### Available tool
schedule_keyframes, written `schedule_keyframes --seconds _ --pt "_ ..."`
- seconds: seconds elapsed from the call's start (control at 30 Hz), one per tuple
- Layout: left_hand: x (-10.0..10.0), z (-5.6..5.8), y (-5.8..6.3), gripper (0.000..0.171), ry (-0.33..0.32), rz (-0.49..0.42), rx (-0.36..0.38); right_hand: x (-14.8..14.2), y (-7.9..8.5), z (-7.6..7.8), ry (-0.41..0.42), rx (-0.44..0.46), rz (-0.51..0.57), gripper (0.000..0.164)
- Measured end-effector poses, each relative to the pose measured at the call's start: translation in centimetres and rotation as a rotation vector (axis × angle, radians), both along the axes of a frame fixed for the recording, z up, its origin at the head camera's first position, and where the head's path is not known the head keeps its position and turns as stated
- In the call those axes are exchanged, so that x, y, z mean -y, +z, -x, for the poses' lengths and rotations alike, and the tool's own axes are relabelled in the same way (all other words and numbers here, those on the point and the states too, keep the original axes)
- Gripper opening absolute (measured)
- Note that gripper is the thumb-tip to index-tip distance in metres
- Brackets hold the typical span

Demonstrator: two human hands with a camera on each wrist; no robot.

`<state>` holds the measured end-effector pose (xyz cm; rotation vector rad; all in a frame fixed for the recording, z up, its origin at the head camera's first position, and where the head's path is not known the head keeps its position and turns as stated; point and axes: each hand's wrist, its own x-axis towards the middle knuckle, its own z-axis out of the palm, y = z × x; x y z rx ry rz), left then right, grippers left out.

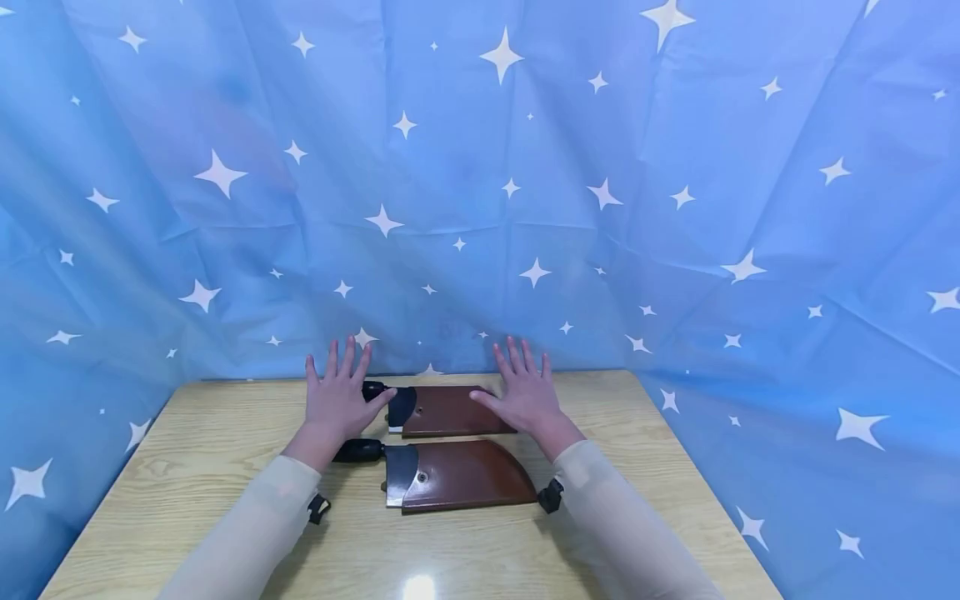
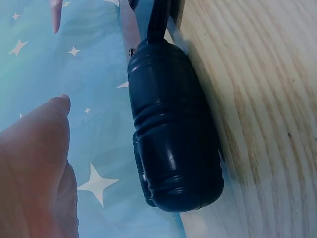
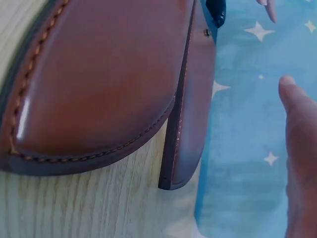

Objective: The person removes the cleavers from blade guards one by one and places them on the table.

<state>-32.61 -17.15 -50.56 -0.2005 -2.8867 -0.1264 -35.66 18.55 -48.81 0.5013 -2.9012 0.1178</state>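
Two kitchen knives in brown leather sheaths lie on the table, one behind the other, with black handles to the left. The near sheath [image 1: 472, 475] has a rounded right end and a snap; the far sheath [image 1: 442, 410] lies parallel behind it. Fingers spread and straight, my left hand [image 1: 336, 408] is over the handle side, overlapping part of the far handle. My right hand [image 1: 528, 402], also spread, overlaps the far sheath's right end. Neither hand grips anything. The left wrist view shows the near black handle [image 2: 173, 129] close up; stitching edges the near sheath [image 3: 104, 84] in the right wrist view.
The light wood table [image 1: 187, 508] ends at a blue curtain [image 1: 450, 175] with white stars, which hangs behind it and along both sides. A black strap [image 1: 551, 496] is at the right wrist and another [image 1: 318, 508] at the left.
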Motion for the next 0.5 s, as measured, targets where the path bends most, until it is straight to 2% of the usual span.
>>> schedule_keyframes --seconds 0.2,0.37,0.5 --pt "0.1 -1.0 0.2 0.1 -0.035 -0.026 -0.026 -0.3 -0.2 -0.7 0.019 -0.01 -0.044 0.107" --pt "0.1 -2.7 0.2 0.098 -0.072 -0.068 -0.018 -0.7 -0.7 -2.0 0.057 0.007 -0.077 0.109" --pt "0.0 -3.9 0.1 0.097 -0.094 -0.073 -0.022 -0.8 -1.2 -3.1 0.087 0.005 -0.065 0.109"
